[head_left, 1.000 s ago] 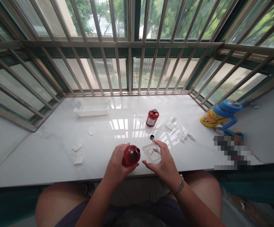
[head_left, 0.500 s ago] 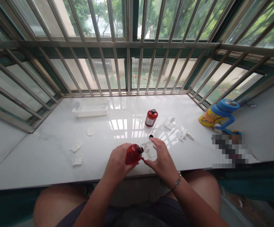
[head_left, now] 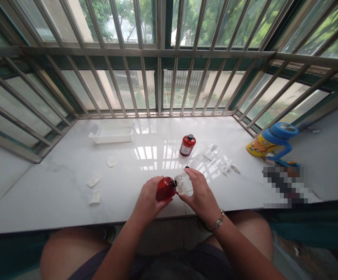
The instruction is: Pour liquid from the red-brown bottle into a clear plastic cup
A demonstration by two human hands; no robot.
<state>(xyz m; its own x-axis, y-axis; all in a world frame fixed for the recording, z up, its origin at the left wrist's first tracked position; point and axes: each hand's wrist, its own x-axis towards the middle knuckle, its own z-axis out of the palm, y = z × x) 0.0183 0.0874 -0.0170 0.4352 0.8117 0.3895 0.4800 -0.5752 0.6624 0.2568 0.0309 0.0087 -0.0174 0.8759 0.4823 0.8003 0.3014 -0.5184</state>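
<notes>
My left hand (head_left: 148, 198) is wrapped round a red bottle (head_left: 166, 189), tilted so that its uncapped dark neck points right. That neck meets the mouth of a clear glass bottle (head_left: 185, 183), which my right hand (head_left: 199, 190) grips from the right side. A little pale liquid seems to lie low in the clear bottle. Just beyond my right fingertips is a small black cap (head_left: 187, 168), partly hidden by them. A second red bottle (head_left: 188, 146) with a white label and a dark cap stands upright farther back.
A white perforated basket (head_left: 112, 138) sits at the back left. Crumpled white pieces (head_left: 94, 181) lie on the left of the white counter (head_left: 61, 186); clear plastic wrappings (head_left: 211, 151) lie to the right. A blue and yellow flask (head_left: 272, 140) leans at far right. Metal bars (head_left: 159, 85) line the window.
The red bottle in my left hand has moved slightly right, and its neck is now closer to the mouth of the clear bottle. My right hand keeps its grip.
</notes>
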